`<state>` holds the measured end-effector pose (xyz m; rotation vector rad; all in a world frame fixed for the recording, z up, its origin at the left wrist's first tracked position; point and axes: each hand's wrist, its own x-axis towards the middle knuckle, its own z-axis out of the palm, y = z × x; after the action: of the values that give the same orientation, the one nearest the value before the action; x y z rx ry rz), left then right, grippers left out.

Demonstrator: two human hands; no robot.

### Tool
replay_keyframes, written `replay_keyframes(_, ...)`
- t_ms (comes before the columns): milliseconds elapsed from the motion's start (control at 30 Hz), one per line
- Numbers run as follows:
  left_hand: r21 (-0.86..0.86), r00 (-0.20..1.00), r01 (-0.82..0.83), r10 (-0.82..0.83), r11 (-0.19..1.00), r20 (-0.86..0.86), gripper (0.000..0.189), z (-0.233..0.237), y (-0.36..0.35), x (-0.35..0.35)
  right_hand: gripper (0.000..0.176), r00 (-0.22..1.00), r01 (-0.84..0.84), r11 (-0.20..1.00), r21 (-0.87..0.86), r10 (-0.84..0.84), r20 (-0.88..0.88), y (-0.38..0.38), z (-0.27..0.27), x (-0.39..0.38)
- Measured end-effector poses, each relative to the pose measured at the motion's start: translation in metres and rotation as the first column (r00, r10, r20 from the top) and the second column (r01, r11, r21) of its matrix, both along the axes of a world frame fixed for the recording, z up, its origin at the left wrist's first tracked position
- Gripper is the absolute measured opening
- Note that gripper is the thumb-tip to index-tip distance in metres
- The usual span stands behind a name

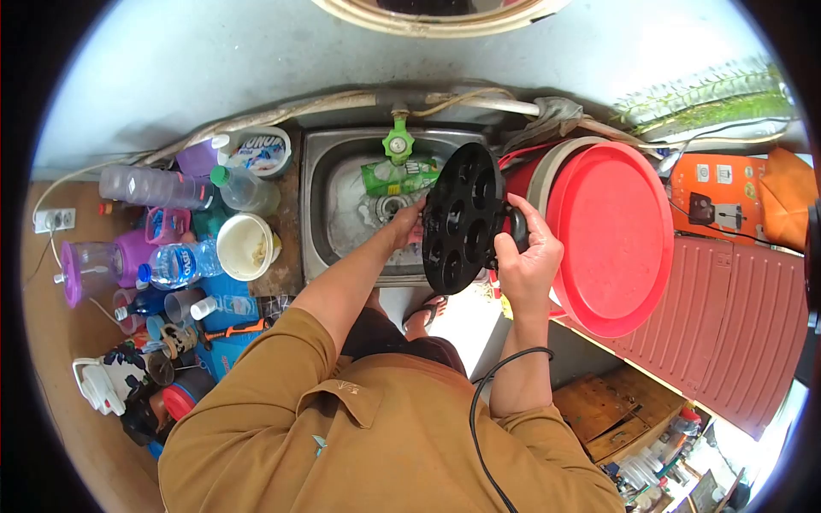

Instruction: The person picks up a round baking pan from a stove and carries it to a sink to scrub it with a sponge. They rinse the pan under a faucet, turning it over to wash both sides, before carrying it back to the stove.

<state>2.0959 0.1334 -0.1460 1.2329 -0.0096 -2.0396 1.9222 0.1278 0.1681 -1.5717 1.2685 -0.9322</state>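
Observation:
A black round multi-hole pan stands tilted nearly on edge in front of the sink, its several round hollows facing me. My right hand is closed round its dark handle, with the thumb up. My left hand reaches to the pan's left edge, its fingers mostly hidden behind the pan. A small pink thing shows beside that hand, too little of it to name. Below lies the metal sink, with a green packet and a drain inside. A green tap sticks out above it.
Left of the sink crowd a white bucket, a water bottle, a green-capped bottle and cups. At right stand a large red basin, a ridged red panel and an orange box. A black cord hangs over my right forearm.

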Motion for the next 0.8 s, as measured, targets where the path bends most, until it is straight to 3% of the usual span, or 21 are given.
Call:
replay_keyframes(33, -0.012, 1.000, 0.002, -0.002, 1.000, 0.004, 0.046, 0.008, -0.003, 0.004, 0.045, 1.000, -0.007, 1.000, -0.004, 0.007, -0.009, -0.001, 0.001, 0.001)
replay_keyframes(100, -0.018, 0.917, 0.096, -0.081, 0.995, 0.392, 0.041, 0.025, -0.006, 0.015, 0.043, 0.999, 0.014, 1.000, 0.020, -0.015, 0.044, -0.002, 0.006, 0.001)
replay_keyframes(133, -0.135, 0.696, 0.129, 0.008, 0.982, 0.718, 0.041, -0.018, -0.005, 0.028, 0.042, 0.995, 0.032, 0.998, 0.058, -0.037, 0.091, -0.002, 0.008, 0.001)
replay_keyframes(167, -0.228, 0.370, 0.202, 0.141, 0.952, 0.918, 0.042, -0.061, -0.005, 0.042, 0.041, 0.989, 0.049, 0.994, 0.096, -0.062, 0.137, -0.002, 0.011, 0.002)
replay_keyframes(233, -0.294, 0.089, -0.120, 0.305, 0.948, 0.948, 0.045, 0.044, -0.005, 0.068, 0.039, 0.980, 0.078, 0.994, 0.081, -0.091, 0.176, -0.002, 0.017, 0.005)
replay_keyframes(300, -0.514, 0.155, -0.172, 0.539, 0.840, 0.828, 0.048, 0.145, -0.004, 0.082, 0.038, 0.983, 0.090, 0.994, 0.064, -0.099, 0.154, -0.003, 0.019, 0.004)
replay_keyframes(333, -0.514, 0.157, -0.153, 0.534, 0.844, 0.830, 0.048, 0.180, -0.007, 0.086, 0.038, 0.986, 0.091, 0.993, 0.073, -0.100, 0.133, -0.003, 0.022, 0.005)
replay_keyframes(400, -0.330, -0.035, 0.333, 0.361, 0.883, 0.932, 0.049, 0.221, -0.017, 0.088, 0.038, 0.986, 0.107, 0.993, 0.054, -0.113, 0.122, -0.001, 0.026, 0.010)
replay_keyframes(433, -0.327, -0.032, 0.353, 0.360, 0.877, 0.932, 0.049, 0.223, -0.025, 0.088, 0.038, 0.989, 0.107, 0.994, 0.032, -0.109, 0.103, 0.000, 0.028, 0.012)
replay_keyframes(500, 0.000, -0.206, 0.554, 0.137, 0.833, 0.969, 0.047, 0.229, -0.042, 0.086, 0.039, 0.986, 0.130, 0.991, 0.005, -0.130, 0.104, 0.001, 0.030, 0.015)
replay_keyframes(533, -0.004, -0.202, 0.572, 0.145, 0.820, 0.969, 0.047, 0.233, -0.044, 0.087, 0.040, 0.987, 0.139, 0.989, -0.041, -0.135, 0.081, 0.003, 0.033, 0.017)
replay_keyframes(600, 0.125, -0.276, 0.747, 0.133, 0.654, 0.952, 0.038, 0.243, -0.048, 0.094, 0.041, 0.989, 0.147, 0.982, -0.122, -0.142, 0.046, 0.005, 0.039, 0.020)
replay_keyframes(700, 0.175, -0.303, 0.834, 0.168, 0.524, 0.938, 0.030, 0.253, -0.049, 0.095, 0.041, 0.988, 0.141, 0.984, -0.107, -0.147, -0.052, 0.010, 0.054, 0.022)
replay_keyframes(800, 0.244, -0.335, 0.849, 0.120, 0.469, 0.934, 0.030, 0.250, -0.060, 0.101, 0.042, 0.984, 0.112, 0.957, -0.267, -0.145, -0.107, 0.012, 0.060, 0.022)
